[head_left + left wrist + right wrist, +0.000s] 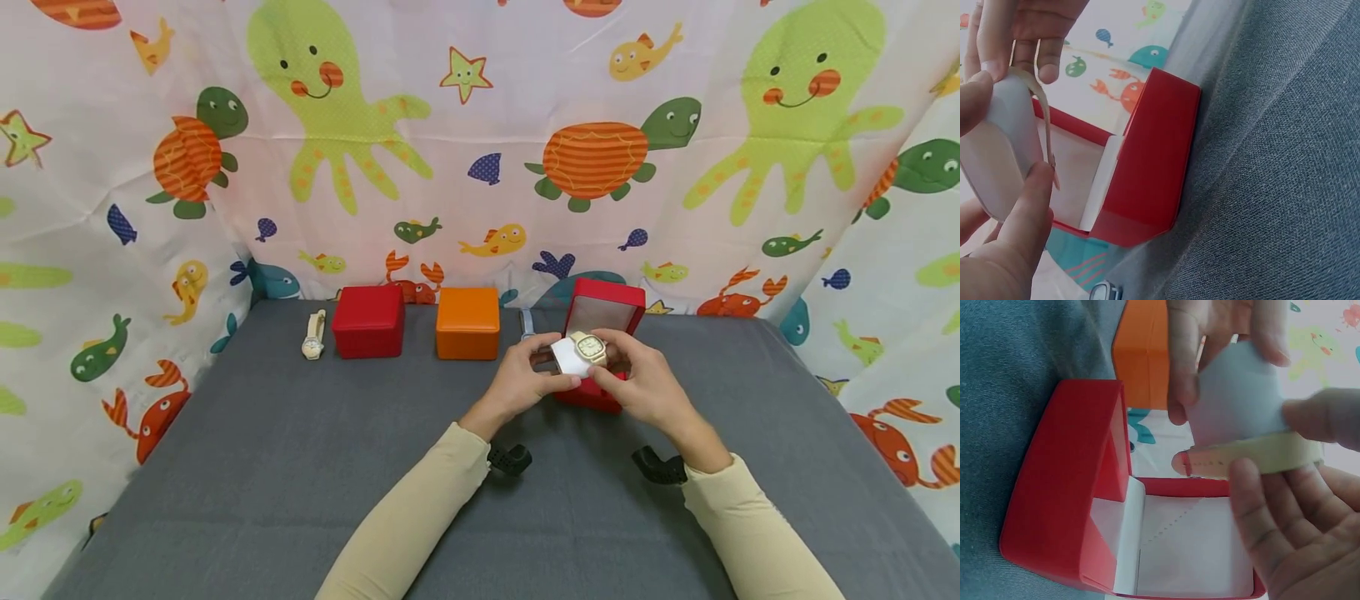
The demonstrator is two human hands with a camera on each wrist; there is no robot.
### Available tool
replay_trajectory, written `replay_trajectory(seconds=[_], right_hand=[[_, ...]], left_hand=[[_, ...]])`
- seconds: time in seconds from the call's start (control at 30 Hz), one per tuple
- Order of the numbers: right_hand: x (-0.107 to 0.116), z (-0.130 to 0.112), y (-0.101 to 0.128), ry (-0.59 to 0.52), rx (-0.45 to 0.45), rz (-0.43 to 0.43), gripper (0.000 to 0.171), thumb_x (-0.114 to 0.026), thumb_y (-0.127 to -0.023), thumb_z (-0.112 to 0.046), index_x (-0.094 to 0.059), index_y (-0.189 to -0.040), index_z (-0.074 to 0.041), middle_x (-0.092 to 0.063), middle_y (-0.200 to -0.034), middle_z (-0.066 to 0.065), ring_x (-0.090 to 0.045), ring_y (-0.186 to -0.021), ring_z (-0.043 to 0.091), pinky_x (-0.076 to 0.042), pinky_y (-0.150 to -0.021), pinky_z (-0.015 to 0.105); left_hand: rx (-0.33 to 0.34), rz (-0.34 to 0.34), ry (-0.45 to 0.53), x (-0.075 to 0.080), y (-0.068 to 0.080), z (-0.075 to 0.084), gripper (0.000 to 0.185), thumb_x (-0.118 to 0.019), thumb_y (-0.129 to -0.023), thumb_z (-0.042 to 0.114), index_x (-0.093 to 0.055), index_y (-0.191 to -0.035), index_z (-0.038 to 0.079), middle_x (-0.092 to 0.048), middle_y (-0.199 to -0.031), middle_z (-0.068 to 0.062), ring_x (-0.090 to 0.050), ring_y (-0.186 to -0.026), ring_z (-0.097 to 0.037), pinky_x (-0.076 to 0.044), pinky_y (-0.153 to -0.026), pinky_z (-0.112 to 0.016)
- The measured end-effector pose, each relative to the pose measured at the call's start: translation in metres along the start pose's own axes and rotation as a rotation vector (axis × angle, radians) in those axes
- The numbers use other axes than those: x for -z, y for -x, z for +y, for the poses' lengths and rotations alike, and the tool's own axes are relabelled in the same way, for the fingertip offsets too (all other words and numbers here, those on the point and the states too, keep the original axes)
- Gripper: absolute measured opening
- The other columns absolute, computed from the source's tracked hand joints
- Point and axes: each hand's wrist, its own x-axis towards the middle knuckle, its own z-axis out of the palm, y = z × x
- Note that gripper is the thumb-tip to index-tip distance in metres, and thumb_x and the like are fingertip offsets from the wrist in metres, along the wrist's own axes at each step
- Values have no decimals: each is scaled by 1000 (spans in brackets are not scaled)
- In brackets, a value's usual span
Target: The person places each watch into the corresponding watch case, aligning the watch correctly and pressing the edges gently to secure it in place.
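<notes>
Over an open red watch box (606,302), both hands hold a white watch cushion (570,358) off the table. My left hand (517,375) pinches the cushion's left side between thumb and fingers. On the right, my right hand (647,379) grips a cream-strapped wristwatch (590,347) with a squarish, gold-rimmed face. Its strap (1266,456) lies along one side of the cushion (1235,394) in the right wrist view, its tip loose. The box's white lining (1194,544) shows there. In the left wrist view, the red box (1154,156) stands beyond the fingers.
Left of the open box stand a closed orange box (468,325) and a closed red box (368,322). A cream-strapped watch (314,335) lies at far left. Another watch (527,323) lies partly behind my left hand. A patterned curtain (465,125) hangs behind the grey-covered table (300,467).
</notes>
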Motion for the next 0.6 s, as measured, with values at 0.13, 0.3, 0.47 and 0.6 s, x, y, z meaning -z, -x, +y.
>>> replay_trajectory(seconds=[0.13,0.3,0.47,0.6], right_hand=[[-3,0,1,18,33,64,48,-71,-85,-7,-54,-130,-1,-61,-86,3,-59,-73,15,-52,-65,21],[-8,1,1,42,102,137,46,-71,-82,-3,-57,-125,1,-61,-82,1,-59,-70,13,-55,-65,28],[-12,-2,1,97,165,222,41,-75,-78,-1,-62,-116,1,-68,-84,5,-64,-69,14,-57,-64,35],[-16,-5,3,156,197,230,39,-76,-77,0,-62,-113,2,-71,-87,12,-69,-72,21,-57,-66,39]], left_hand=[[6,22,-29,-2,1,0,70,-82,-76,20,-50,-138,7,-54,-127,-1,-55,-112,-23,-54,-81,-28],[4,53,-60,-3,1,0,71,-82,-76,23,-49,-138,6,-54,-127,-1,-55,-113,-23,-53,-82,-28],[13,114,-99,-4,1,1,69,-83,-75,25,-52,-136,9,-54,-124,-4,-56,-110,-24,-53,-82,-28],[8,145,-113,-5,1,0,70,-84,-74,24,-53,-135,7,-53,-125,-7,-57,-109,-25,-53,-81,-27]])
